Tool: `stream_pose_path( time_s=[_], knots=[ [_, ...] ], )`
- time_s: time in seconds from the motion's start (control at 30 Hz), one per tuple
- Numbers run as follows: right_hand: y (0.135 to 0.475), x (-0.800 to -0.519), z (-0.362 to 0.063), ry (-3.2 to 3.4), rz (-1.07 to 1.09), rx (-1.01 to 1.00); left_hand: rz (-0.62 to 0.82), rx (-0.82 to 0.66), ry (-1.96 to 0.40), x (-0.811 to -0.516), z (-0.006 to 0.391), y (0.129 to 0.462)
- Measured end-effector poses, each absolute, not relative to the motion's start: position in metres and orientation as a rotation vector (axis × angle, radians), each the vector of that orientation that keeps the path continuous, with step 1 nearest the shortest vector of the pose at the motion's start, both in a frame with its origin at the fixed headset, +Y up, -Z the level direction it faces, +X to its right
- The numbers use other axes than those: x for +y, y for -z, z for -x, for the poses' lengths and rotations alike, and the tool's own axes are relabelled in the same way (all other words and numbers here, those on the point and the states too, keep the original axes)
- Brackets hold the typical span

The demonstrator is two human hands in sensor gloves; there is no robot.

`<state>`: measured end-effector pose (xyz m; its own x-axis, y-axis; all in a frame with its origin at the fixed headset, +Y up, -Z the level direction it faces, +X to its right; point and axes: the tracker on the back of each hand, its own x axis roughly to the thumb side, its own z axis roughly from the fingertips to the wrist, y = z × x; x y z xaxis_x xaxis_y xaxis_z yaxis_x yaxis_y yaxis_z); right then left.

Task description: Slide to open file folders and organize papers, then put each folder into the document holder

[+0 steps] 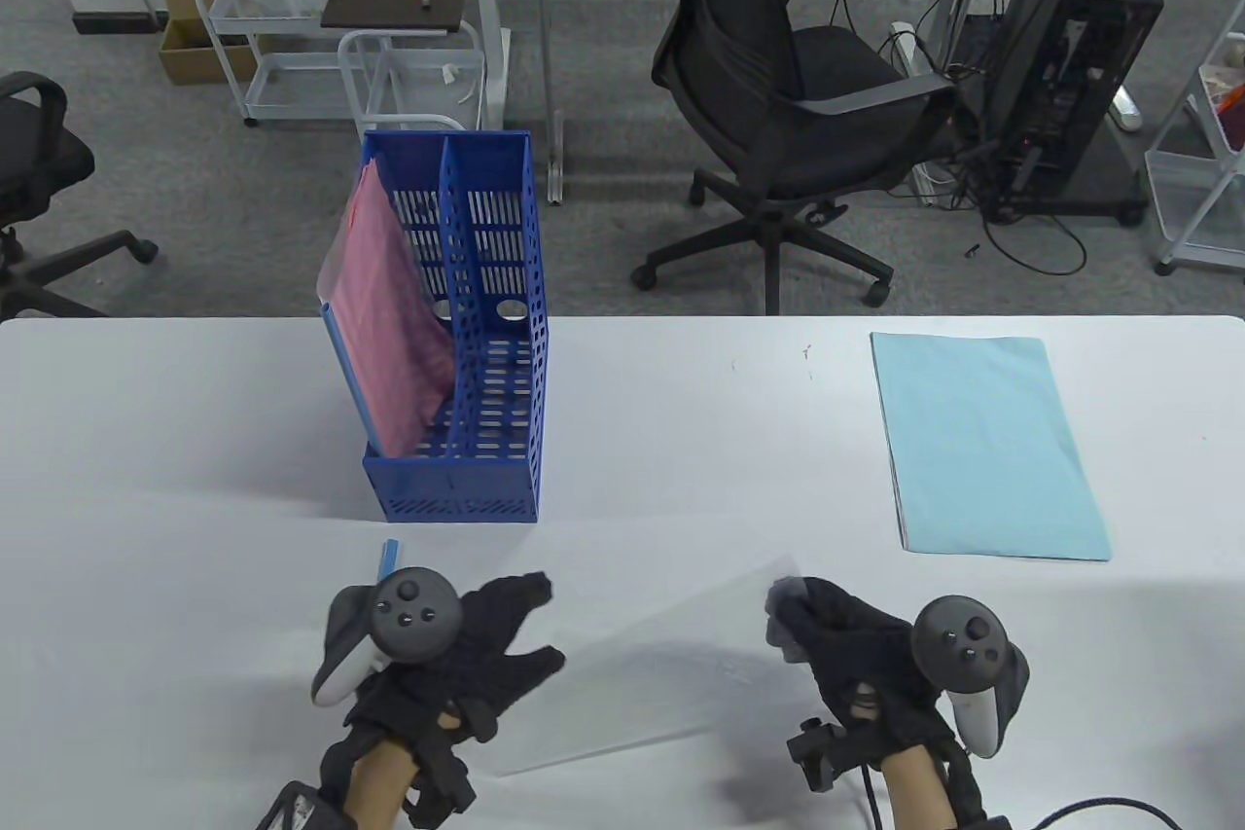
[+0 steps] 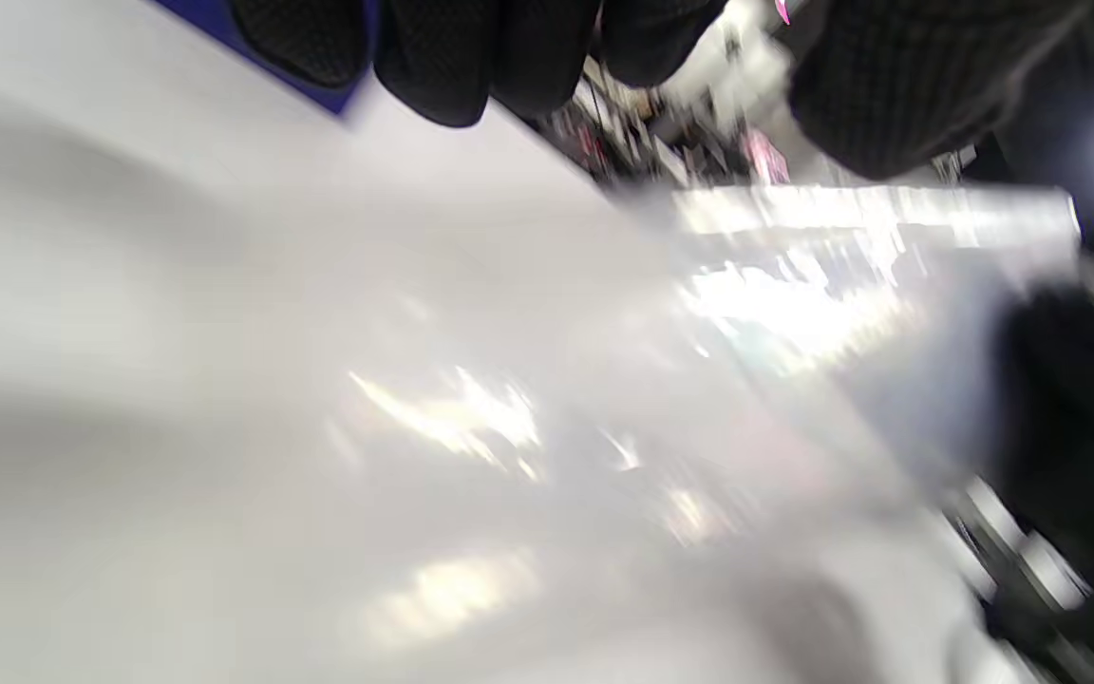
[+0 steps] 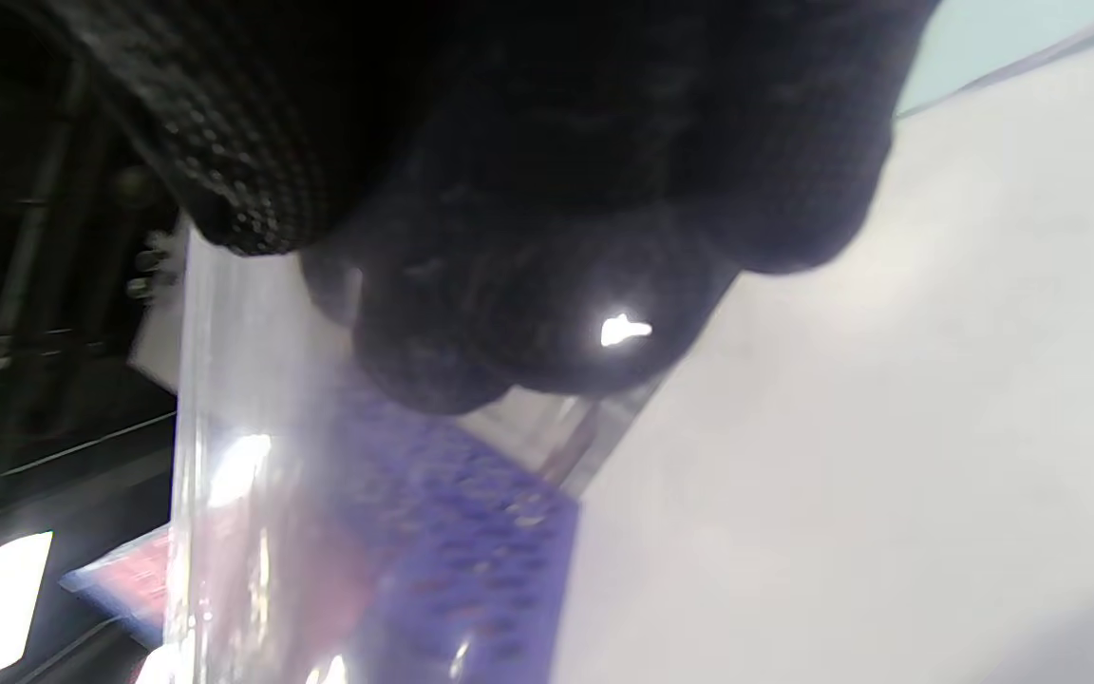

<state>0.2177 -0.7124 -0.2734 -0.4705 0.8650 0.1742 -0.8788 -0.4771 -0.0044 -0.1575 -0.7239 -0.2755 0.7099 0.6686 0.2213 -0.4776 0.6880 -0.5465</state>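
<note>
A clear plastic folder (image 1: pixel 642 665) hangs tilted just above the table's front edge, between my two hands. My right hand (image 1: pixel 786 614) pinches its far right corner; in the right wrist view the curled fingers (image 3: pixel 528 285) sit on the clear sheet (image 3: pixel 243 456). My left hand (image 1: pixel 543 626) lies at the folder's left edge with fingers spread and straight, touching it. A blue slide bar (image 1: pixel 389 560) sticks out behind the left tracker. The blue document holder (image 1: pixel 506 480) stands at centre left, with a pink folder (image 1: pixel 394 343) leaning in its left slot. The left wrist view is blurred.
A stack of light blue paper (image 1: pixel 982 441) lies flat on the right of the white table (image 1: pixel 681 421). Beyond the table's far edge are an office chair (image 1: pixel 778 100), carts and a computer tower.
</note>
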Motion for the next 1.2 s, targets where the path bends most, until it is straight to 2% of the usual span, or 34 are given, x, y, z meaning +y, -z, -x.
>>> stream_pose_path(
  time_s=[0.03, 0.07, 0.17, 0.27, 0.33, 0.47, 0.57, 0.67, 0.8, 0.87, 1.1, 1.2],
  knots=[
    [0.271, -0.708, -0.215, -2.04, -0.235, -0.123, 0.597, -0.485, -0.656, -0.724, 0.144, 0.279],
    [0.27, -0.706, -0.213, -2.022, -0.267, -0.133, 0.65, -0.499, -0.671, -0.724, 0.138, 0.28],
    [0.263, -0.694, -0.211, -1.986, -0.344, -0.196, 0.69, -0.528, -0.724, -0.723, 0.122, 0.283],
    [0.259, -0.688, -0.215, -2.019, -0.337, -0.253, 0.528, -0.518, -0.701, -0.715, 0.122, 0.278],
    [0.258, -0.688, -0.224, -2.032, -0.221, -0.341, 0.417, -0.518, -0.689, -0.707, 0.131, 0.27],
    [0.261, -0.695, -0.248, -1.965, -0.055, -0.378, 0.223, -0.521, -0.838, -0.696, 0.154, 0.255],
    [0.269, -0.705, -0.254, -1.824, -0.123, -0.143, 0.137, -0.535, -0.976, -0.691, 0.167, 0.251],
    [0.276, -0.717, -0.242, -1.713, -0.273, 0.109, 0.081, -0.502, -1.156, -0.695, 0.177, 0.251],
    [0.279, -0.721, -0.223, -1.596, -0.373, 0.227, 0.145, -0.461, -1.286, -0.709, 0.181, 0.257],
    [0.279, -0.721, -0.216, -1.573, -0.379, 0.237, 0.153, -0.389, -1.294, -0.718, 0.183, 0.259],
    [0.277, -0.722, -0.219, -1.696, -0.145, 0.133, 0.267, -0.186, -1.252, -0.737, 0.177, 0.261],
    [0.276, -0.72, -0.225, -1.783, -0.058, 0.112, 0.235, -0.106, -1.147, -0.738, 0.178, 0.259]
  ],
)
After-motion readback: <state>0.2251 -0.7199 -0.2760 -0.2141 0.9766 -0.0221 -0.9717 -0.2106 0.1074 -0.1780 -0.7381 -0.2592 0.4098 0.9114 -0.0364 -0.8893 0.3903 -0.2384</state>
